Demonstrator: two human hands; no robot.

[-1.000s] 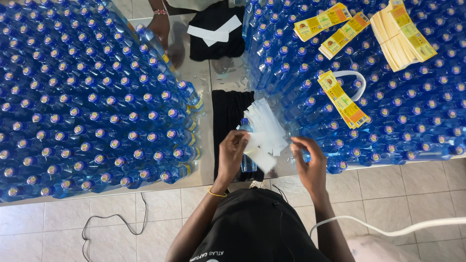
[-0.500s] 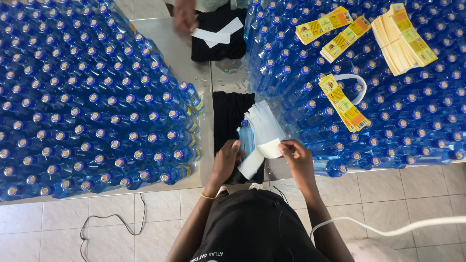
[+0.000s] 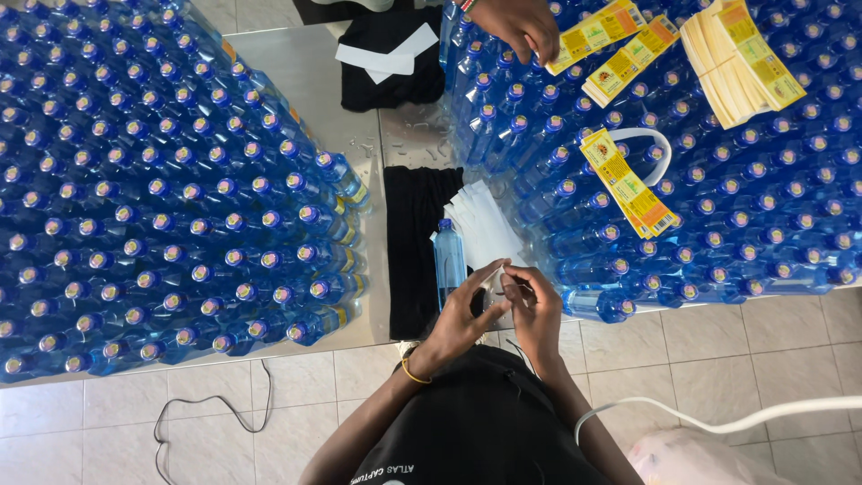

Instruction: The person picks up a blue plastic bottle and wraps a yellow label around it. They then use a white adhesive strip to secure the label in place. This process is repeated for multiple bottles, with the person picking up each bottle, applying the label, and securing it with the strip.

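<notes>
**Label being handled at bench edge**

Step in hand, judged: a label is being peeled or readied for the single bottle (image 3: 449,256) standing on the black cloth (image 3: 415,242) on the bench (image 3: 310,81). The left hand (image 3: 458,323) and right hand (image 3: 532,310) are held together, fingertips pinched on a small pale strip (image 3: 496,280), just beside the bottle. White strips (image 3: 485,224) lie fanned nearby. Next move likely calls for square alignment on the bottle wall. Another person's hand (image 3: 516,25) is seen at the yellow labels (image 3: 597,31).
</notes>
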